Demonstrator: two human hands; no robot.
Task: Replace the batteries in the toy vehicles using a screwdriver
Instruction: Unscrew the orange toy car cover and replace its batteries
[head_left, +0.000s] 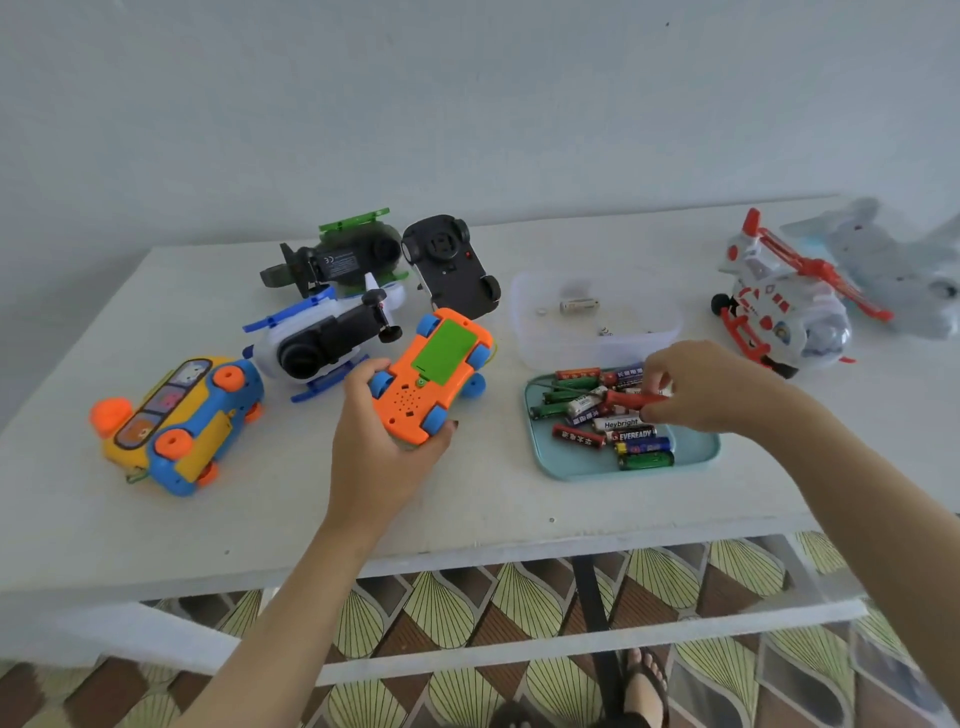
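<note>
Near the middle of the white table (467, 519), a little toward its front edge, the left hand (374, 441) curls around the rear of the orange toy car (431, 374), which lies belly-up with its green battery cover (448, 352) still in place and facing the camera. The car looks like light, stiff moulded plastic, easy to hold by the chassis sides between the blue wheels; the wheels themselves would likely roll under a grip, and the smooth shell may slip if it is pressed only from one side. To the right, toward the front edge, the right hand (701, 387) pinches the red handle of the screwdriver (626, 399) over the teal tray (696, 452), fingers closed on it, the thin shaft pointing left across the batteries (613, 421). The tool seems small and light, best held at the handle for turning a fine screw. Two battery labels read "Heybright" and "EVEREADY"; others carry characters too small to make out. A clear plastic tub (540, 338) just behind the tray holds one battery and a few small bits. The black underside of the green toy helicopter (353, 254) near the back edge shows a CE mark.
</note>
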